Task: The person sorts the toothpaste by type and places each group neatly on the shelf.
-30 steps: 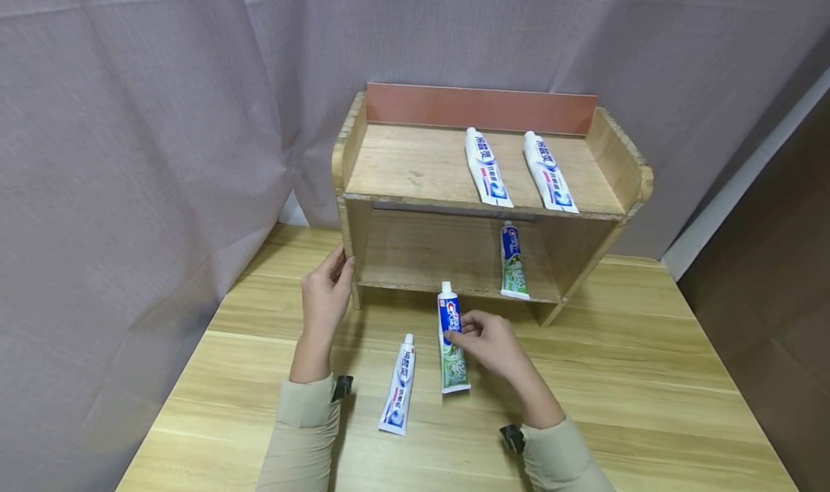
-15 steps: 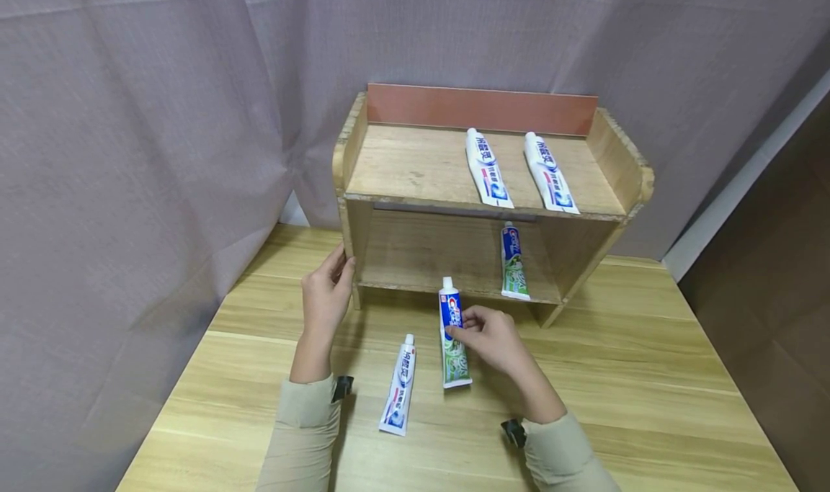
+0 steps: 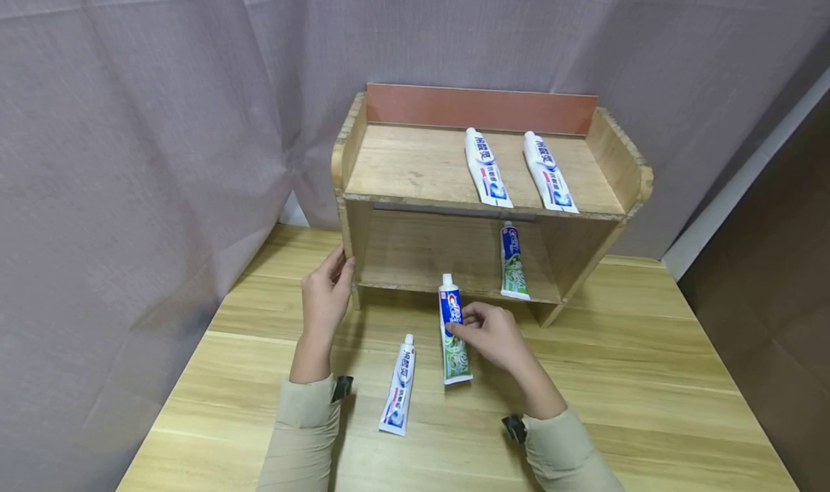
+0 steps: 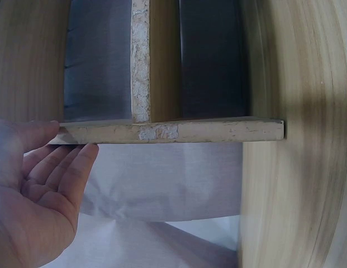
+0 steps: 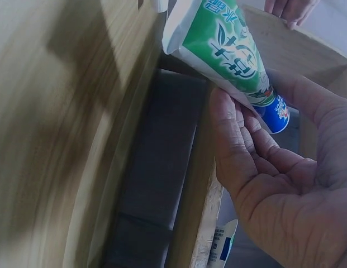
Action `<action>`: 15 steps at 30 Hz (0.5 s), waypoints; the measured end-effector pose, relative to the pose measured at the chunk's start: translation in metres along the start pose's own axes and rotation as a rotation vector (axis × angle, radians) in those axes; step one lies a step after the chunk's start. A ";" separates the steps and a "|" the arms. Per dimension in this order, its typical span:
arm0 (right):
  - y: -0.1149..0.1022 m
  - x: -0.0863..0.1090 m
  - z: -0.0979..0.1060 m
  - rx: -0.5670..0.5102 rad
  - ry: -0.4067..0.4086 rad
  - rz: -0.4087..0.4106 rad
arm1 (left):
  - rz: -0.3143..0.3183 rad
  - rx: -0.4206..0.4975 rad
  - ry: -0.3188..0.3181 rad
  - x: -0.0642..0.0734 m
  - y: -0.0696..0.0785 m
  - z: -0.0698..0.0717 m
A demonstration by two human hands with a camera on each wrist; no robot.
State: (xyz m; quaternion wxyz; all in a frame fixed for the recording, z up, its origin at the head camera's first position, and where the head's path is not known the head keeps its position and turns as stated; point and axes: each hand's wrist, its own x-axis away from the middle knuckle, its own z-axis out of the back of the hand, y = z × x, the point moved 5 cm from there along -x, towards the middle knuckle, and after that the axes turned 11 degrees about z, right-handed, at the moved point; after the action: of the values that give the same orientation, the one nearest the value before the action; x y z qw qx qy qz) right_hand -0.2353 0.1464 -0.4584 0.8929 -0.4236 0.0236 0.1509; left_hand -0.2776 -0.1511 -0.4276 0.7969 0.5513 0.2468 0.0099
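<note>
My right hand [image 3: 496, 337] pinches a blue and green toothpaste tube [image 3: 457, 359] between thumb and fingers, cap pointing toward the shelf. In the right wrist view the tube's green end [image 5: 229, 47] shows large, and fingers lie under it. It is held in front of the lower board. With its thumb and fingers on either side, my left hand [image 3: 324, 294] grips the left side panel [image 4: 212, 131] of a small two-level wooden shelf [image 3: 408, 160]. On the table, between the two forearms, lies a white toothpaste tube [image 3: 398, 391].
Two white toothpaste tubes, one nearer the middle [image 3: 488, 171] and one to the right [image 3: 551, 175], lie on the upper board. A matching blue and green tube [image 3: 514, 261] lies at the lower level's right. Grey cloth [image 3: 162, 153] hangs behind the table.
My right hand has moved the blue and green tube slightly forward, toward the shelf. The left hand keeps its place on the side panel.
</note>
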 end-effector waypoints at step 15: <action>-0.004 -0.008 0.008 0.013 0.000 0.041 | 0.016 0.008 0.000 -0.001 0.000 0.000</action>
State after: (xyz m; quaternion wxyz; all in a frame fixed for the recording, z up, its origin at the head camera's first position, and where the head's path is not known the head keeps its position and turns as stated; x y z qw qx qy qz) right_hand -0.2424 0.1483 -0.4485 0.8923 -0.4172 0.0335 0.1692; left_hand -0.2782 -0.1515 -0.4278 0.7947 0.5564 0.2423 0.0153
